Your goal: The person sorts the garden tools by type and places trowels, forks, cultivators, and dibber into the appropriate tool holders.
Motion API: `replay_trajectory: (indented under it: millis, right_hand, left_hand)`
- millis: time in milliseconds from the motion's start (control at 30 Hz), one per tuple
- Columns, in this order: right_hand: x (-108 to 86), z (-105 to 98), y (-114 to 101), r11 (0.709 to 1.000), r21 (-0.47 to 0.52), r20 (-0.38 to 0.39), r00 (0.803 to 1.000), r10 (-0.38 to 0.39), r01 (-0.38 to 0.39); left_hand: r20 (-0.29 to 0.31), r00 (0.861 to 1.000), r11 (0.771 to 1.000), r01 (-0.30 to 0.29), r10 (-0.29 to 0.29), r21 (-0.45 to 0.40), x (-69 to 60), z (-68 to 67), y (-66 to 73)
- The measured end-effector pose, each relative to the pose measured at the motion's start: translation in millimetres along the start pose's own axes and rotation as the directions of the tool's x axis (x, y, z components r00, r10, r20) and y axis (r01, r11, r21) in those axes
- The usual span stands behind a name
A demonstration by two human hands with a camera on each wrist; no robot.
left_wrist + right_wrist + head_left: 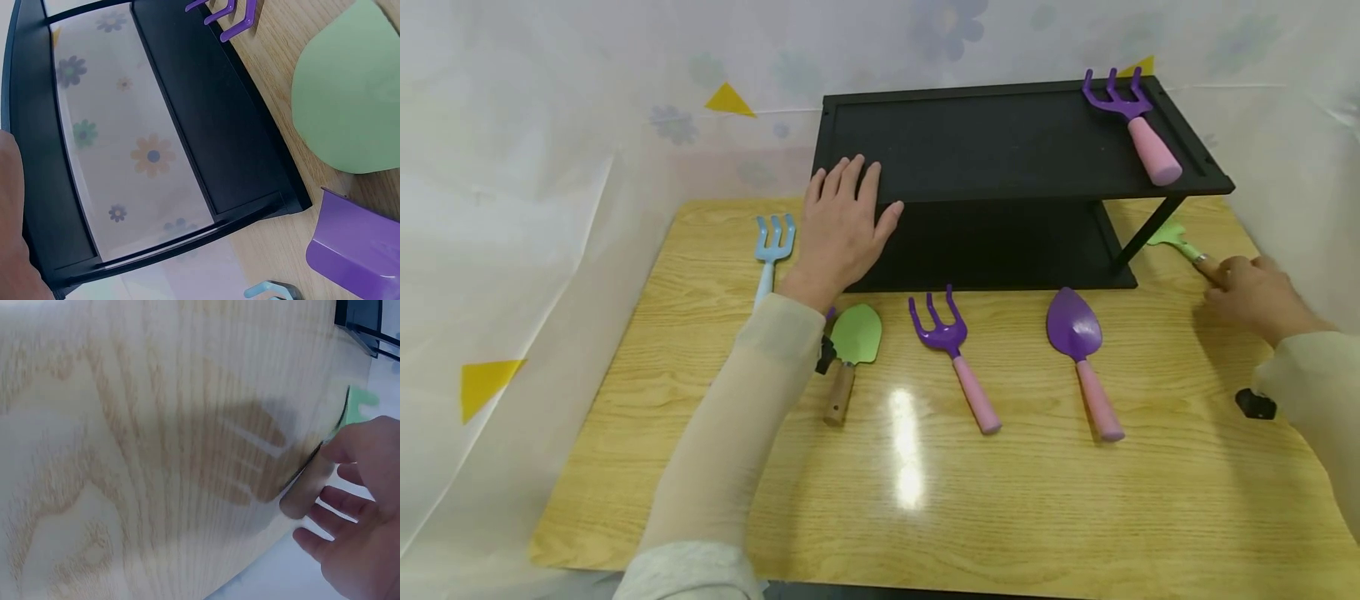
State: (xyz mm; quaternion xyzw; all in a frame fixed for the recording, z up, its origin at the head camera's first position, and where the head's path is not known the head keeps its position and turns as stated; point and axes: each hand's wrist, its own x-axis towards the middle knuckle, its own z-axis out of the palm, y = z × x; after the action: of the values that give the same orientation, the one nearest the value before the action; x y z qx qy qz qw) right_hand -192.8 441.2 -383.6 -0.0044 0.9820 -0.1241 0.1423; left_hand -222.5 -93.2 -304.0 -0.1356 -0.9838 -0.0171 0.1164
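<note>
My left hand (842, 229) rests with straight fingers on the front left corner of a black two-tier shelf (970, 142); its edge shows in the left wrist view. At the table's right side my right hand (1258, 296) holds the wooden handle (306, 487) of a green hand fork (1168, 235), thumb on one side and fingers on the other. Behind the shelf's right leg, part of the fork's head is hidden. A purple hand fork with a pink handle (1153, 152) lies on the top tier, at the right.
Before the shelf lie a green trowel (857, 333), another purple fork (973, 392) and a purple trowel (1075, 325). A light blue fork (772, 246) is left of the shelf, partly behind my arm. Another purple tool (356, 244) shows only in part.
</note>
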Motion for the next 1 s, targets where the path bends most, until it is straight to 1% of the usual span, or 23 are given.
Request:
replay_trajectory:
  millis: [100,267,533,633,733,900,1000]
  right_hand:
    - [0.5,3,0,1.000,0.002,-0.012,1.000,-0.019,0.019]
    - [1.4,10,0,0.999,0.033,-0.037,0.999,-0.005,0.006]
    - [5.4,16,-1,0.998,0.064,-0.004,1.000,-0.001,0.001]
    - [4.7,15,-3,0.997,0.072,-0.011,1.000,0.007,-0.007]
    - [3.7,13,-6,0.998,0.067,-0.046,0.999,0.012,-0.009]
    - [1.1,11,-11,0.998,0.061,-0.148,0.989,0.005,0.004]
    - [-2.0,11,-13,0.996,0.092,-0.172,0.985,0.022,-0.006]
  left_hand:
    - [0.008,1.000,1.000,0.000,0.000,-0.001,0.2,0.1,0.2]
    - [0.010,1.000,1.000,-0.002,0.002,-0.006,0.5,0.6,1.1]
    - [-0.005,1.000,1.000,0.005,-0.005,-0.002,-0.4,-0.2,0.3]
    - [-0.007,1.000,1.000,0.005,-0.005,-0.003,-0.2,-0.7,0.3]
    - [-0.003,1.000,1.000,0.008,-0.008,-0.001,0.0,-1.1,0.2]
    - [0.006,1.000,1.000,0.007,-0.007,-0.001,-0.1,-1.2,0.1]
    - [0.007,1.000,1.000,0.005,-0.005,-0.002,-0.2,-1.1,0.2]
